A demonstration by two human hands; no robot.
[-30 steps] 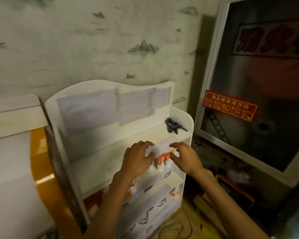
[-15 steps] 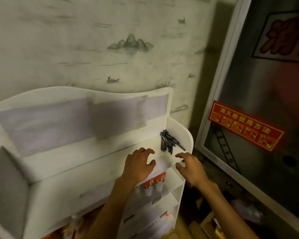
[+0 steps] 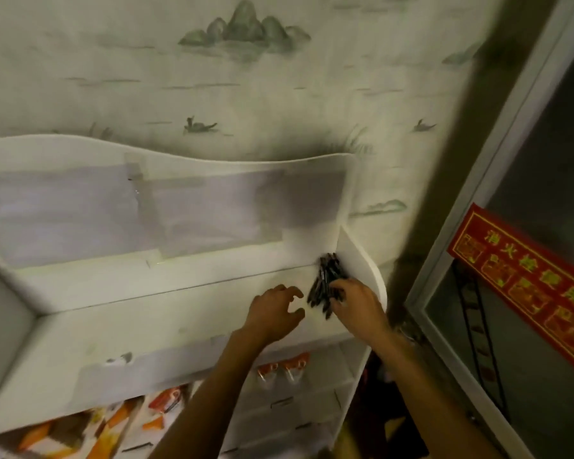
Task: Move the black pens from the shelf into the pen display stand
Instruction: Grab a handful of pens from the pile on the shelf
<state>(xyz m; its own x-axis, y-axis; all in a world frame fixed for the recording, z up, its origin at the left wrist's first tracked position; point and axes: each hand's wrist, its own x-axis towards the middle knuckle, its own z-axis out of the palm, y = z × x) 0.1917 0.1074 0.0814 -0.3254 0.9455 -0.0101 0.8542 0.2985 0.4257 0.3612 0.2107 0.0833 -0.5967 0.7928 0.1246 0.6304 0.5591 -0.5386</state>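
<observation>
1. Reaching with both hands over the top shelf [image 3: 186, 303] of a white display rack, we see the right hand [image 3: 358, 303] laid on the near end of a bundle of black pens [image 3: 325, 279].
2. Right hand: fingers curl around and over the pens' near ends, gripping the bundle. How many pens it holds, we cannot tell; the frame is blurred.
3. Left hand [image 3: 274, 313]: just left of the pens, not touching them, fingers loosely curled with thumb apart, holding nothing, hovering over the shelf surface.
4. Pens: still on the shelf, in the far right corner, just ahead of the right hand and against the rack's curved side panel [image 3: 362, 260]. Far ends point away from us toward the back panel.
5. Below our forearms: lower tiers of the rack hold small white tubes with orange caps [image 3: 282, 369], nearer to us than both hands.
6. Right of the right hand, well apart: a metal-framed glass cabinet door with a red sticker [image 3: 524, 276] bearing yellow characters.
7. Beyond the hands: wallpaper [image 3: 246, 94] printed with grey-green mountains.
</observation>
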